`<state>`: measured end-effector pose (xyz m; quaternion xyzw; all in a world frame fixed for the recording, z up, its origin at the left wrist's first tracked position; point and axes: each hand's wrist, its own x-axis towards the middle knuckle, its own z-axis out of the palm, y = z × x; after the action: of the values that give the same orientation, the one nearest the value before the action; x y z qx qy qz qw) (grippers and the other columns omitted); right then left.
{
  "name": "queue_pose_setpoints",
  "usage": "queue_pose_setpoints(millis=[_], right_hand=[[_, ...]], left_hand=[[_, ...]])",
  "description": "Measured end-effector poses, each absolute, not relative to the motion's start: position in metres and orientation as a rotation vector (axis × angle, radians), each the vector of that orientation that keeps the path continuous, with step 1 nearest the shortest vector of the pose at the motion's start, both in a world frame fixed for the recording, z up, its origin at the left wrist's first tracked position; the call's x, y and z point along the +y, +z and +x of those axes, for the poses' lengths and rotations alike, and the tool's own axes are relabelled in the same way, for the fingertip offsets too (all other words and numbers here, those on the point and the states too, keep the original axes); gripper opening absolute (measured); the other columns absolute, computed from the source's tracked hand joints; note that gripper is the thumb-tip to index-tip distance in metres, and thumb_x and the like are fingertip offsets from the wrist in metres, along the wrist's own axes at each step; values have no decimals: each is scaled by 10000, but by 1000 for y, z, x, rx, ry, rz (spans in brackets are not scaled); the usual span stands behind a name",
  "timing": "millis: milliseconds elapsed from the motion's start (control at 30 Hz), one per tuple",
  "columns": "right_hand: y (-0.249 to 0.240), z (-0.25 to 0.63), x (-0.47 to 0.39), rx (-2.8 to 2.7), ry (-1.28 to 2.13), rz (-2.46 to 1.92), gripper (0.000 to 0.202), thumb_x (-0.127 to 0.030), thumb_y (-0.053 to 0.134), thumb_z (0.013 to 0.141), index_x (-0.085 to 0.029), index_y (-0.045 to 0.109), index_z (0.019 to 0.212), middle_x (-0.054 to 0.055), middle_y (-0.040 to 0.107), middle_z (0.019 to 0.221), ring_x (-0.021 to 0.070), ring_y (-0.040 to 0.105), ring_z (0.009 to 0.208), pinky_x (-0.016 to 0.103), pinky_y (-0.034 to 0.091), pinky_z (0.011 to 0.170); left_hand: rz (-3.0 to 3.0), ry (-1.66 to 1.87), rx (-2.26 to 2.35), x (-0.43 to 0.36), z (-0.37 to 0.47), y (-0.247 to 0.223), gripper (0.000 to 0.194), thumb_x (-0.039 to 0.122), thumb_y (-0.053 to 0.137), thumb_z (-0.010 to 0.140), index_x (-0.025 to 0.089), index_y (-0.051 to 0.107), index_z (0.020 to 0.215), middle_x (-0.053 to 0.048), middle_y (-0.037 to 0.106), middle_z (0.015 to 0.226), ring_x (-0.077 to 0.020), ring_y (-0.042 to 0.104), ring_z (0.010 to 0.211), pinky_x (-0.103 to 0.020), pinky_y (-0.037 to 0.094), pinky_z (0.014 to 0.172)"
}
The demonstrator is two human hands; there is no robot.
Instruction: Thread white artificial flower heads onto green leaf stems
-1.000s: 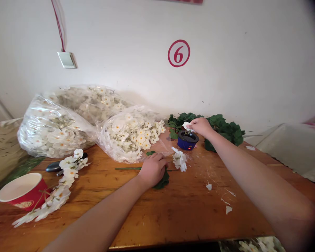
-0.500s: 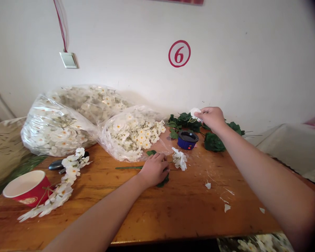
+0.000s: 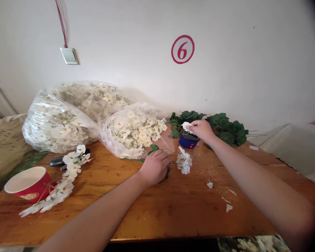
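Two bare hands work at a wooden table (image 3: 147, 217) beneath a red circled number 6 (image 3: 182, 49) on a white wall. The right hand (image 3: 201, 131) pinches a white flower (image 3: 186, 126) between thumb and fingertips, just over a blue pot (image 3: 188, 141) with a lit red light. The left hand (image 3: 155, 168) lies palm down, fingers together and curled over a green leafy stem (image 3: 153, 148); whether they grip it cannot be told. A white flower spray (image 3: 184, 160) lies just beside that hand, in front of the pot. Behind are dark green leaf bunches (image 3: 227, 128), while clear plastic bags (image 3: 61, 122) of white blossoms sit toward the left. At far left, a string of white flowers (image 3: 66, 184) touches a red paper cup (image 3: 31, 185), near a black object (image 3: 57, 161). White scraps (image 3: 229, 208) dot the wood at right.
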<state>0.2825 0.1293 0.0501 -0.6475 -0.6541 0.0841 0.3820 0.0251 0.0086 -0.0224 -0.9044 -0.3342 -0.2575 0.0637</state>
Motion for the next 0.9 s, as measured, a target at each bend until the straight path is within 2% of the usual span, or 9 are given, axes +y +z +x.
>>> queue_pose_setpoints(millis=[233,467,667,900], right_hand=[[60,272,91,-1406,585,-1277,304,-440,764,615,-152,673,654,27,585,553,128,472,501,266,348,485],[31,259,29,-1259,995,-1027,279,-421,822,605,-193,694,702,29,612,680,133,492,565,284,369,509],[2,256,21,-1375,1010,-1116,280,-460,773,679,-200,706,758,9,569,635,122,450,556,277,359,533],[1,268,28,-1358,983,-1166,301,-481,774,665,-198,705,740,25,601,657,132,462,556,281,359,522]], left_hand=[[-2812,-911,-1198,17,22,-32,159,228,456,927,171,594,874,-63,633,851,-194,564,838,-300,434,740],[-2869,-1090,-1428,28,23,-41,115,260,499,919,182,570,872,-35,641,843,-168,584,803,-272,430,696],[-2925,-1094,-1424,29,24,-40,104,262,506,915,186,563,873,-29,633,851,-157,579,789,-266,425,684],[-2963,-1098,-1439,29,24,-37,113,262,505,916,186,552,846,-17,623,810,-155,569,778,-262,417,674]])
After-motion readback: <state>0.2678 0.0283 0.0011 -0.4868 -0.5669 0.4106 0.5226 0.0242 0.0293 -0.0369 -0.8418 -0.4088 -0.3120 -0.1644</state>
